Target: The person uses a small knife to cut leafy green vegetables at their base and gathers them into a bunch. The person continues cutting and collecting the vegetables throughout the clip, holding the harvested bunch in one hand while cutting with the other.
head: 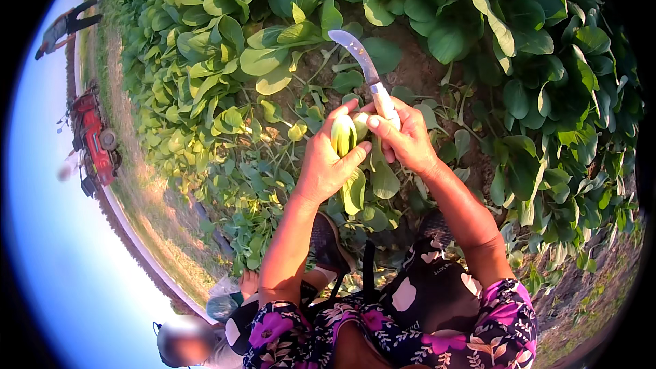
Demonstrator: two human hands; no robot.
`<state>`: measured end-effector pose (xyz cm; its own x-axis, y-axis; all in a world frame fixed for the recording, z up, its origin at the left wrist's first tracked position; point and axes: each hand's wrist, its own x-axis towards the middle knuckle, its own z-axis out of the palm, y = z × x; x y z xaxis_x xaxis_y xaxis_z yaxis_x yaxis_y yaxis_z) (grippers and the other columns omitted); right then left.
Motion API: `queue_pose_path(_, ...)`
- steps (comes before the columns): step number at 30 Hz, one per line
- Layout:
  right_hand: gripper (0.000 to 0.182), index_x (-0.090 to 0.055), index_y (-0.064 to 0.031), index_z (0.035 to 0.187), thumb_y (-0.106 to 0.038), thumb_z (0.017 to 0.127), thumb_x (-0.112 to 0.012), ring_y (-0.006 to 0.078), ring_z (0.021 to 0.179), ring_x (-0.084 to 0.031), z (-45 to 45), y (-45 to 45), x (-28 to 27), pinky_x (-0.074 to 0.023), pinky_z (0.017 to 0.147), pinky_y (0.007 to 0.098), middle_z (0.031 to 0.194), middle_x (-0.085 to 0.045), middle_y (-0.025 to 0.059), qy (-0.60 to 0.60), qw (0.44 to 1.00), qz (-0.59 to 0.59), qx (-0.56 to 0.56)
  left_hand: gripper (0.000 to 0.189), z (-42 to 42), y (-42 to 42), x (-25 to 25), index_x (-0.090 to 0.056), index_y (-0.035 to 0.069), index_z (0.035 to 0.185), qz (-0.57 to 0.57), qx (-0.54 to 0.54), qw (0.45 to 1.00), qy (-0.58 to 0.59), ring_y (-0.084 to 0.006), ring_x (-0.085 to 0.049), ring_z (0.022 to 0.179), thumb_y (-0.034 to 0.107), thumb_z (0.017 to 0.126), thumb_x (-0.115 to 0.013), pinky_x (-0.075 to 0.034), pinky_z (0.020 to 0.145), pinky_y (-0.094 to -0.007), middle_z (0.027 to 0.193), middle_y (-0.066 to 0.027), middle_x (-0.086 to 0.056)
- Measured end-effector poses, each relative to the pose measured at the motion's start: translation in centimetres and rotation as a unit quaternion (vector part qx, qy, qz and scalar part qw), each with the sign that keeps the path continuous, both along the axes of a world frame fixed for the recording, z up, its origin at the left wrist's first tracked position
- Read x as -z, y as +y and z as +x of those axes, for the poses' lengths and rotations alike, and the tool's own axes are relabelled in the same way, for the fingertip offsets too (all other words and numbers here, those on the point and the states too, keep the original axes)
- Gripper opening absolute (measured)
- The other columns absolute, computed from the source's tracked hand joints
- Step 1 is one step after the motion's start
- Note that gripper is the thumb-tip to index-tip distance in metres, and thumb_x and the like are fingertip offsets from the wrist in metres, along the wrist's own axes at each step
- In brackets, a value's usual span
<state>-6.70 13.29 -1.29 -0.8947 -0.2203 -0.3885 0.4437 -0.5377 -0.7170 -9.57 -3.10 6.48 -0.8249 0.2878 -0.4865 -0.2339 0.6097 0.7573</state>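
Observation:
A small head of pak choi [343,135] is in my left hand [324,164], its pale stem base up and its leaves hanging below the palm. My right hand [409,136] grips the light handle of a curved harvesting knife [362,56]. The blade points up and to the left, away from me, with specks stuck on it. A second pak choi [361,125] lies between the two hands, close to my right thumb. Its leaves [384,179] hang under the right fingers; which hand bears it I cannot tell.
Leafy pak choi plants [215,82] grow thickly ahead and on both sides, with bare soil [415,66] beyond the knife. My shoe [328,243] stands among low leaves. Another person [187,341] is close at lower left. A red vehicle [95,138] and a standing person [66,28] are farther off.

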Motion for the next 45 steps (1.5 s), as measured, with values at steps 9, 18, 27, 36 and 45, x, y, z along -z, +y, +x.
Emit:
queue_pose_path(9, 0.041, -0.065, 0.0012, 0.09, -0.039, 0.09, -0.071, 0.0304, 0.06, -0.064, -0.4, 0.1, 2.2, -0.0478, 0.057, 0.0416, 0.066, -0.063, 0.0164, 0.053, 0.93, 0.35, -0.093, 0.061, -1.8, 0.1, 0.5, -0.056, 0.006, 0.131, -0.249, 0.152, 0.956, 0.019, -0.029, -0.069, 0.097, 0.01, 0.073, -0.075, -0.053, 0.087, -0.0388, 0.105, -0.0133, -0.07)
queue_pose_path(18, 0.043, -0.065, -0.0001, 0.09, -0.043, 0.091, -0.068, 0.0304, 0.061, -0.062, -4.2, 0.0, 4.5, -0.0504, 0.062, 0.0407, 0.067, -0.063, 0.0161, -0.062, 0.913, 0.4, 0.056, 0.038, -8.5, 1.3, -1.3, -0.067, 0.014, 0.1, -0.384, 0.198, 0.835, 0.341, -0.0271, -0.066, 0.088, 0.004, 0.064, -0.079, -0.052, 0.078, -0.0389, 0.09, -0.003, -0.065)
queue_pose_path(27, 0.042, -0.055, -0.0117, 0.128, -0.042, 0.099, -0.052, 0.0434, 0.078, -0.067, -6.2, -2.8, 4.2, -0.0521, 0.071, 0.0488, 0.082, -0.068, 0.0221, 0.012, 0.932, 0.362, -0.003, 0.027, -12.8, 0.5, 3.1, -0.065, 0.001, 0.098, -0.466, 0.387, 0.738, 0.298, -0.0296, -0.064, 0.102, -0.002, 0.072, -0.07, -0.053, 0.084, -0.0432, 0.134, -0.0101, -0.056)
queue_pose_path(36, 0.039, -0.05, -0.0111, 0.13, -0.035, 0.099, -0.048, 0.0464, 0.077, -0.066, -7.5, -3.7, 5.4, -0.0508, 0.074, 0.0564, 0.081, -0.069, 0.0235, 0.012, 0.892, 0.437, -0.113, 0.037, -11.8, -3.6, 5.0, -0.061, -0.001, 0.105, -0.476, 0.258, 0.808, 0.232, -0.0362, -0.068, 0.089, 0.003, 0.071, -0.074, -0.054, 0.081, -0.0479, 0.136, -0.0111, -0.05)
queue_pose_path(45, 0.033, -0.055, -0.0077, 0.12, -0.034, 0.1, -0.052, 0.0428, 0.064, -0.065, -5.4, -4.3, 4.9, -0.0526, 0.061, 0.0536, 0.07, -0.067, 0.0191, 0.068, 0.861, 0.495, -0.094, 0.044, -10.4, -4.2, 6.0, -0.063, 0.0, 0.112, -0.442, 0.208, 0.844, 0.22, -0.0357, -0.069, 0.09, 0.003, 0.07, -0.075, -0.055, 0.08, -0.0465, 0.137, -0.0095, -0.048)
